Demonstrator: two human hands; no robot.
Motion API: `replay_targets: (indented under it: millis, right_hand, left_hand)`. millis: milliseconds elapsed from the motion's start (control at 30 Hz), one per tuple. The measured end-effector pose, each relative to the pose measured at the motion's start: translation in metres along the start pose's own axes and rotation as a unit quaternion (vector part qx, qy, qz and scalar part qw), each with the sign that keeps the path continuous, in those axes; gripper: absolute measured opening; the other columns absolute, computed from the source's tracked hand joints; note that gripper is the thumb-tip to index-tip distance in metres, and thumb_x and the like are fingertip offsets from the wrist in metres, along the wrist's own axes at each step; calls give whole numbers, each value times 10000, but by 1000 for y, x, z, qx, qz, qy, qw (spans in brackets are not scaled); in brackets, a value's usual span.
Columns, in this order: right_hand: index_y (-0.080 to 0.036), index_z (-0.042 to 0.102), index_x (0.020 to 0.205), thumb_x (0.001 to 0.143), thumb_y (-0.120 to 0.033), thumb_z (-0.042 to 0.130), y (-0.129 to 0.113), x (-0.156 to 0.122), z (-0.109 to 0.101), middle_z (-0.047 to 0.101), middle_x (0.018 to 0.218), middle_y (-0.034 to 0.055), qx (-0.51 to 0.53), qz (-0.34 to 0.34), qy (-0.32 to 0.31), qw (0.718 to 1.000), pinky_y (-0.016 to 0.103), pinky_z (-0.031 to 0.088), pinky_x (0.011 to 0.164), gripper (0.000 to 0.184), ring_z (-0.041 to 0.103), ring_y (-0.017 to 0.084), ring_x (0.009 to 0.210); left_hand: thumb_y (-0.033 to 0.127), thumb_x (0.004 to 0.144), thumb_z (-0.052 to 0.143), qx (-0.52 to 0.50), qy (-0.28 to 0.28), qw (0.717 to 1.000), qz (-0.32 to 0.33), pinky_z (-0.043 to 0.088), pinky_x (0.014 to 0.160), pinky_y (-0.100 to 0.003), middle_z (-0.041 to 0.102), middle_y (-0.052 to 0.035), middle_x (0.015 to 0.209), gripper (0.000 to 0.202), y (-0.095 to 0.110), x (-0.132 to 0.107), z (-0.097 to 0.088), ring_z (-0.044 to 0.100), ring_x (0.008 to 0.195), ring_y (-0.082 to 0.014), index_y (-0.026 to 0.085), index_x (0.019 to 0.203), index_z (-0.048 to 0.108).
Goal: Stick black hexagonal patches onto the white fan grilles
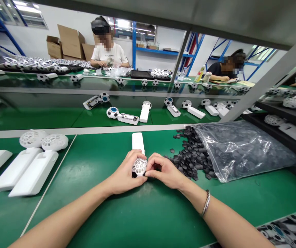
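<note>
A white handheld fan (138, 142) with a football-patterned round head lies on the green table, its handle pointing away from me. My left hand (127, 172) is closed around the left side of the head, which has a slotted grille (140, 166) and black patches on its lower edge. At the head's right side, the thumb and fingertips of my right hand (164, 171) are pinched together against it. Whatever they hold is hidden, though a dark spot shows by the thumb tip. Many small black pentagon pieces (193, 155) lie in a pile right of my right hand.
A clear plastic bag (246, 148) of black pieces spills open at the right. White fans without black patches (34, 165) lie at the left. Beyond a pale ledge, patterned fans (145, 112) lie on a green strip. Black trays (292, 127) stand far right. Co-workers (109, 51) sit opposite.
</note>
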State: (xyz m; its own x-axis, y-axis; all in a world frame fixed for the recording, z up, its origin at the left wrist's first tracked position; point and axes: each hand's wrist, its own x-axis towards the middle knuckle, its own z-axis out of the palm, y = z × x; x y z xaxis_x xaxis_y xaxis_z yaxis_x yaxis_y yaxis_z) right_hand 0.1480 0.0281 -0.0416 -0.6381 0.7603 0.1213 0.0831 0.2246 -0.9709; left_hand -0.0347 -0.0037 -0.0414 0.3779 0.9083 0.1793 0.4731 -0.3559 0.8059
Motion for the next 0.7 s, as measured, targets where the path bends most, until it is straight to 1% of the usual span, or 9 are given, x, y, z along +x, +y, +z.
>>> replay_targets:
  millis: [100, 200, 333, 433, 500, 567, 600, 667, 700]
  right_hand:
    - [-171, 572, 724, 724, -220, 675, 1, 1, -2, 448, 795, -19, 10, 8, 3, 1000, 233, 381, 654, 114, 450, 97, 692]
    - [-169, 556, 718, 713, -250, 685, 4, 3, -3, 443, 779, -24, 34, 20, 1, 999, 237, 378, 655, 152, 444, 97, 687]
    - [-169, 525, 715, 696, -287, 697, 8, 5, 1, 436, 768, -29, 78, 36, -9, 996, 242, 389, 641, 210, 452, 97, 668]
    - [-172, 509, 706, 697, -306, 693, 6, 6, 1, 435, 762, -31, 62, 32, -7, 998, 234, 395, 618, 227, 457, 94, 656]
    - [-177, 529, 723, 738, -312, 652, 3, 7, -7, 460, 771, -22, -3, 18, 0, 1000, 236, 402, 633, 184, 473, 105, 687]
    - [-192, 565, 800, 786, -301, 595, 2, 8, -24, 501, 830, 2, -125, 8, 50, 991, 257, 411, 686, 114, 493, 130, 764]
    - [-201, 578, 854, 799, -284, 575, 2, 8, -34, 513, 876, 19, -202, 15, 91, 975, 278, 410, 725, 99, 497, 148, 819]
    - [-212, 590, 934, 783, -252, 587, 6, 6, -56, 512, 938, 49, -342, 62, 170, 922, 322, 400, 769, 157, 496, 187, 889]
    - [-213, 595, 946, 767, -239, 602, 9, 4, -65, 510, 933, 57, -387, 95, 189, 897, 333, 400, 761, 181, 503, 197, 877]
  left_hand:
    - [153, 660, 587, -2, 15, 1000, -2, 344, 952, -365, 429, -41, 1096, 399, 2, 1, 1, 403, 1105, -217, 231, 1018, 429]
    - [153, 679, 580, -9, 18, 1000, -14, 381, 887, -338, 434, -25, 1024, 358, 3, 0, 4, 448, 1004, -194, 231, 998, 438]
    - [139, 674, 576, -6, 31, 999, -22, 384, 864, -329, 426, -22, 997, 344, 4, 0, 7, 448, 976, -190, 225, 980, 444]
    - [113, 664, 557, 1, 36, 999, -21, 391, 847, -325, 428, -20, 973, 329, 5, 1, 6, 452, 954, -189, 221, 954, 444]
    - [90, 650, 542, 3, 19, 1000, -17, 395, 842, -323, 431, -19, 975, 351, 7, 1, 4, 456, 948, -188, 226, 957, 440]
    - [83, 638, 546, 1, -1, 1000, -13, 384, 882, -336, 425, -26, 1019, 390, 9, 1, 2, 448, 989, -195, 236, 978, 431]
    - [99, 635, 569, 0, -4, 1000, -16, 370, 914, -350, 414, -33, 1056, 407, 10, 0, 3, 435, 1027, -205, 240, 989, 426]
    - [171, 636, 630, 6, 10, 999, -42, 337, 964, -388, 376, -49, 1122, 423, 10, -1, 4, 396, 1100, -236, 246, 997, 424]
    - [214, 638, 651, 12, 23, 998, -60, 330, 973, -405, 359, -56, 1137, 424, 9, -1, 6, 382, 1123, -251, 248, 995, 426]
